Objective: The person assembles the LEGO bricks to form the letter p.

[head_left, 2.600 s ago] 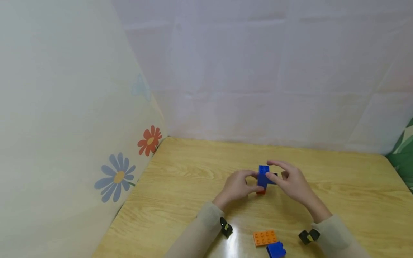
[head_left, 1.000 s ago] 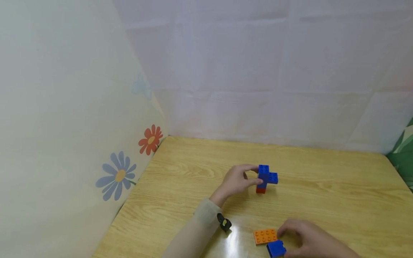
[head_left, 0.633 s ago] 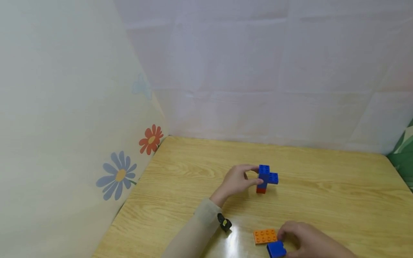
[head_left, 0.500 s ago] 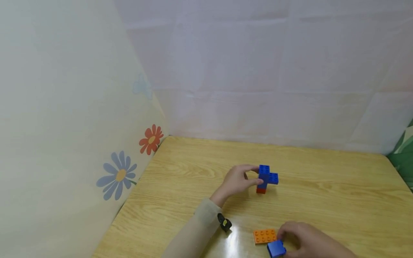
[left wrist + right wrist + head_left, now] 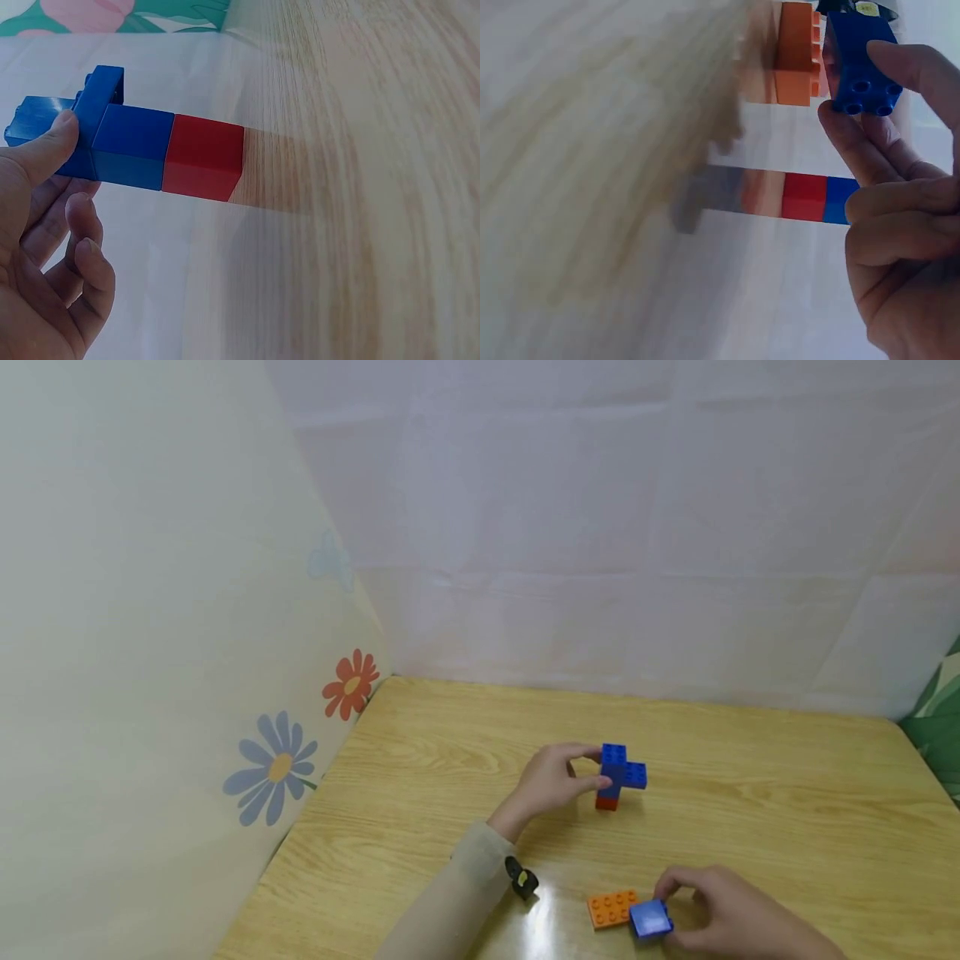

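A tower (image 5: 612, 772) of building bricks stands upright on the table, blue above a red bottom brick (image 5: 202, 157). A flat blue brick (image 5: 636, 775) juts out from its right side. My left hand (image 5: 551, 781) pinches the tower's upper blue part between thumb and fingers. Near the front, my right hand (image 5: 731, 910) pinches a loose blue brick (image 5: 651, 919) by thumb and fingertips. In the right wrist view that blue brick is raised off the table, its studs turned toward the hand. Beside it an orange brick (image 5: 611, 910) lies studs up on the table.
The wood-patterned table (image 5: 450, 743) meets a pale cloth backdrop (image 5: 525, 527) at the back. A white wall with printed flowers (image 5: 280, 768) borders it on the left. Green printed leaves (image 5: 933, 752) show at the right edge.
My right hand has left the tower, come down to the front and taken hold of the loose blue brick, now raised and shifted slightly right and away. My left hand stays on the tower.
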The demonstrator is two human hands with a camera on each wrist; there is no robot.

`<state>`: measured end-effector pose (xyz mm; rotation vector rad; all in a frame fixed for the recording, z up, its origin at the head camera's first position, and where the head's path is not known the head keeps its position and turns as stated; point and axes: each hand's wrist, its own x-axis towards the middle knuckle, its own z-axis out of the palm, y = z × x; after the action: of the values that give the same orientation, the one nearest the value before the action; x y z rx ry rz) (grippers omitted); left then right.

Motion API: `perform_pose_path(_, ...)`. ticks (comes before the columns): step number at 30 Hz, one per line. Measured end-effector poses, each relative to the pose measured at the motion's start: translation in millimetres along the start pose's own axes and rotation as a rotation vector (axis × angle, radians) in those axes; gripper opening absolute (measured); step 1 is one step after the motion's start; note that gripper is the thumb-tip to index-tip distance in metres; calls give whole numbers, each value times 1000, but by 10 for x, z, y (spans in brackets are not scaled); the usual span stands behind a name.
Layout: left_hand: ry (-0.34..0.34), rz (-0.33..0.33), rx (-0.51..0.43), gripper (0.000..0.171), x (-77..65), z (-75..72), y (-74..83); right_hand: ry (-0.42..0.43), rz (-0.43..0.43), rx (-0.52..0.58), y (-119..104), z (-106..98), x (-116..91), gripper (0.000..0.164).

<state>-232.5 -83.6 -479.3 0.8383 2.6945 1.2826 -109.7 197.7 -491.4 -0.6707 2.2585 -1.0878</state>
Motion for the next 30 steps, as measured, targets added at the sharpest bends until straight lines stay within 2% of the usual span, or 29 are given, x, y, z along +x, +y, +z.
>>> perform_pose_path(8,0,3,-5,47,1,-2,-4,146,-157,-21,-49,-155,14,32)
perform_pose_path(20,1,12,0,47,-2,0,-8,453,-253,-99,-101,-364,116,25)
perform_pose_path(30,-10,-2,-3,47,1,6,-9,620,-293,-153,-117,-540,216,31)
